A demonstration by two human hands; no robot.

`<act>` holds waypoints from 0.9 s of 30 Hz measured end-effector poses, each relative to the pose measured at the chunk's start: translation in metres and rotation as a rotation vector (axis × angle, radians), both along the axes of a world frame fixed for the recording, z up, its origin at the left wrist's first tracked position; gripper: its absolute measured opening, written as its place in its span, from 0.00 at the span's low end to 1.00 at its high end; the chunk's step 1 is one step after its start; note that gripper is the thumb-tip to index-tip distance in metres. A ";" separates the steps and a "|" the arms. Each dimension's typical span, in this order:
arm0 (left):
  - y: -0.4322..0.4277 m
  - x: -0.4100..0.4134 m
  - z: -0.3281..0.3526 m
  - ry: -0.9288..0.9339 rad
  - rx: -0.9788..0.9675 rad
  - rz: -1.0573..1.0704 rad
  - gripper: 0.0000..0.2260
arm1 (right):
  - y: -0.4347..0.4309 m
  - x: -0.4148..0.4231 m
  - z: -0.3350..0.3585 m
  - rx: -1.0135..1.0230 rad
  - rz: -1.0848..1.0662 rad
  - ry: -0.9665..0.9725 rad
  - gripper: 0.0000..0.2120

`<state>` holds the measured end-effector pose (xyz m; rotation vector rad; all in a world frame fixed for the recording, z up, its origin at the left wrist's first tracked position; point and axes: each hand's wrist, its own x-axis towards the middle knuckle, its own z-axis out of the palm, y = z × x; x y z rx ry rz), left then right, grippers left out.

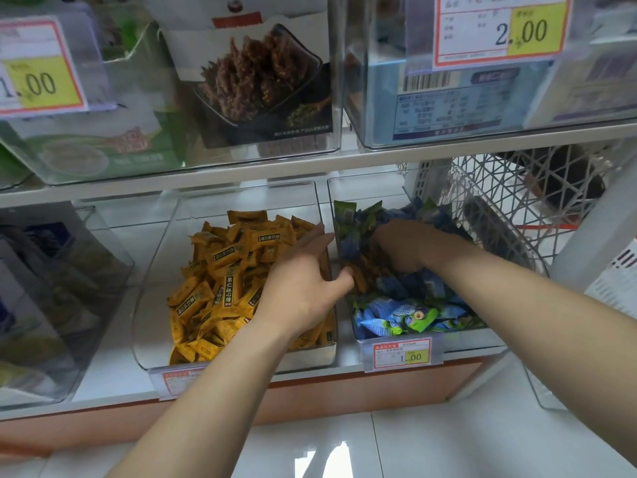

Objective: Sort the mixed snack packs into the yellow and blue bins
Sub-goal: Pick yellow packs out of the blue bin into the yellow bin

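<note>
Lining white shelf (110, 374), clear bins (155, 270); tiled floor (448, 443)

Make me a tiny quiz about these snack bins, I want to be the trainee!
1. True or false: the right hand is in the blue bin.
2. What fills the yellow bin? A yellow packs, B bottles, C boxes.
3. Fill in: the stray packs beside the left hand lie in the ___ bin.
Key: 1 true; 2 A; 3 blue.
</note>
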<state>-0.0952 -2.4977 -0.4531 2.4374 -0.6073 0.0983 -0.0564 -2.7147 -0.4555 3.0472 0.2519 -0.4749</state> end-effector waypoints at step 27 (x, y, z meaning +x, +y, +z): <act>-0.001 -0.001 -0.002 0.013 0.000 0.019 0.28 | 0.022 0.003 -0.032 0.483 -0.379 0.193 0.18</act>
